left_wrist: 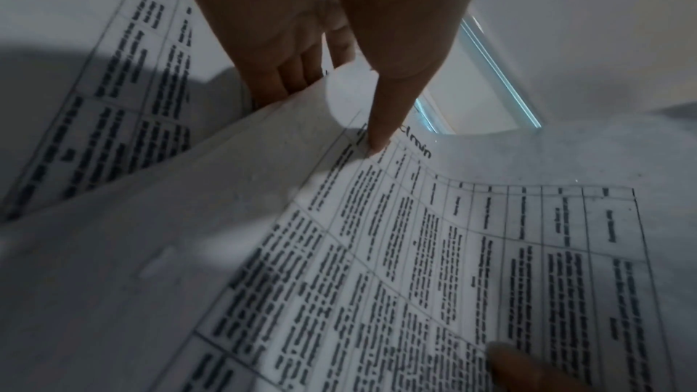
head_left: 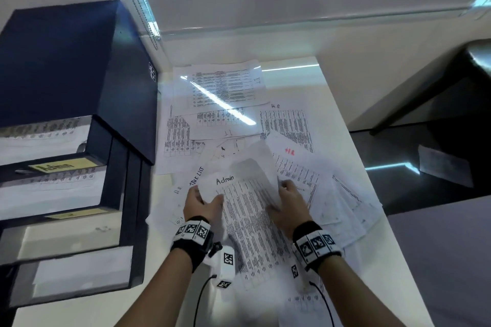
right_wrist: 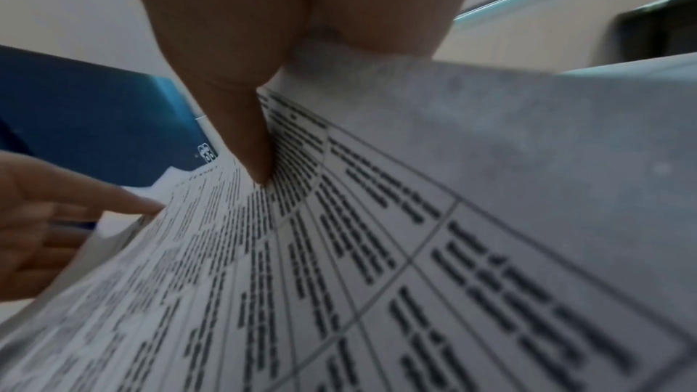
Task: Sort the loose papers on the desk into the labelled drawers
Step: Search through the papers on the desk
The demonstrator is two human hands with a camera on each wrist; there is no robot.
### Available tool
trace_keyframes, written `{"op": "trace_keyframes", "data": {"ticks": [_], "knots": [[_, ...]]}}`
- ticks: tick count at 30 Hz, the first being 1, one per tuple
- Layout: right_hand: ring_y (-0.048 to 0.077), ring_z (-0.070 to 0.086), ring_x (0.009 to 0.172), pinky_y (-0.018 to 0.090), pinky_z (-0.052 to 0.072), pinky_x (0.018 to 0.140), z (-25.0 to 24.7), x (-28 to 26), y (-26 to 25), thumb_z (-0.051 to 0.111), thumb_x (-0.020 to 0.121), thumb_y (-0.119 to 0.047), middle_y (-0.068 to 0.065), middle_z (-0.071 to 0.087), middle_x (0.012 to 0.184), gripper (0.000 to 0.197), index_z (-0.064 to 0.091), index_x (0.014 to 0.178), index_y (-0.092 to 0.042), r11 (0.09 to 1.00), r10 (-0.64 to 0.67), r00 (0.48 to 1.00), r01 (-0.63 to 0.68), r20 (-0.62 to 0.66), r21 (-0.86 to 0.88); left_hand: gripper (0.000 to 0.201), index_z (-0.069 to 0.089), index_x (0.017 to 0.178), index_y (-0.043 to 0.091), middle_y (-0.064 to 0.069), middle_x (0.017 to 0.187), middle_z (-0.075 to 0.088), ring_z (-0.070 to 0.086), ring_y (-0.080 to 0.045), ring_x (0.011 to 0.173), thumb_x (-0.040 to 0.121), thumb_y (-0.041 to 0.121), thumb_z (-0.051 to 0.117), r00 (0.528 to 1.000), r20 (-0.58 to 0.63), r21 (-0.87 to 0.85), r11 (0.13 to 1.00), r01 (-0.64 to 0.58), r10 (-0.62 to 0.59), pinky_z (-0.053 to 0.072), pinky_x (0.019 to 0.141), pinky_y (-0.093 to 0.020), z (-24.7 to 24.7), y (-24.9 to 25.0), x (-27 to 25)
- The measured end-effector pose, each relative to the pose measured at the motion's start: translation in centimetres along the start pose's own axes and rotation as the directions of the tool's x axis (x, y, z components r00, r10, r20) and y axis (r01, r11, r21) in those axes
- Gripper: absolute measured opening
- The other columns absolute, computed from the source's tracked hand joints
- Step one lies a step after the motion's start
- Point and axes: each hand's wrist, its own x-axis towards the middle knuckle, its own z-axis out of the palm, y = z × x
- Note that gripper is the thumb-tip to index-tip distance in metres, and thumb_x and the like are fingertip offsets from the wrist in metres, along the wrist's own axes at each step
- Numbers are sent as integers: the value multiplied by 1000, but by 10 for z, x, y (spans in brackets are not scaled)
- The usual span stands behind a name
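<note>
The sheet marked "Admin" is lifted off the paper pile on the counter, long axis running away from me. My left hand pinches its far left corner; my right hand has its fingers clamped on the right edge. The drawer labelled "Admin" lies to the left, nearer my left hand.

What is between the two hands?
The Admin sheet: a printed table page. The left hand pinches its top left edge, the right hand its right edge. The head view shows this best.
</note>
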Motion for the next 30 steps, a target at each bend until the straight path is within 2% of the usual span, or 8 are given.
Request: {"op": "trace_keyframes", "data": {"ticks": [5,9,11,15,18,23,28,30], "knots": [[11,55,69,17,52,63,0,-4,-47,59,90,-5,3,58,107,16,63,106,-4,940,-336,941,331,-51,-87,33,47,96,9,-7,74,35,36,-20,70,82,19,75,994,28,-194,975,112,-109,34,69,-25,-16,-16,14],[21,64,83,32,58,67,4,-14,-84,58,83,4,4,63,117,56,48,133,-20,812,-542,840,534,37,-236,41,53,108,10,-14,62,46,45,-22,49,72,21,70,954,171,-374,880,294,-246,41,50,-30,-27,-20,19],[22,61,80,33,53,67,-3,-19,-97,56,78,5,5,65,109,81,30,149,-25,791,-562,824,561,75,-245,50,52,123,3,-18,88,57,57,-28,66,76,20,58,943,238,-455,832,318,-231,48,61,-34,-30,-18,22],[-3,51,57,11,41,54,-32,-22,-111,55,94,-8,-6,65,79,55,42,144,-26,883,-441,890,453,-115,122,55,36,146,-1,-20,142,47,44,-35,135,98,22,50,954,251,-541,794,277,-162,37,111,-44,-42,1,16],[-2,53,59,15,43,56,-71,-18,-106,69,88,-11,-10,64,66,10,68,84,-20,863,-238,904,365,-355,350,102,31,151,13,-4,141,53,45,-23,135,71,57,77,943,332,-538,824,175,17,26,118,-43,-51,17,10],[18,70,77,36,58,67,-143,-19,-97,71,88,-11,1,73,86,5,71,92,-13,796,-133,887,362,-442,485,65,61,109,-4,-16,112,70,66,-26,107,67,37,87,896,323,-401,902,-161,304,48,99,-42,-61,84,-30],[17,72,92,31,59,79,-153,-23,-77,70,87,-7,-1,74,97,23,65,109,0,703,20,842,372,-539,607,37,64,110,-4,-3,69,70,66,4,63,81,15,77,815,241,-316,837,-447,527,50,53,-29,-58,145,-73],[16,71,95,36,59,83,-137,-18,-57,73,86,-14,1,73,100,26,66,110,-5,754,84,879,253,-470,606,24,66,105,9,8,76,70,64,3,70,84,16,75,809,259,-244,846,-475,528,48,58,-20,-50,145,-78]]}}
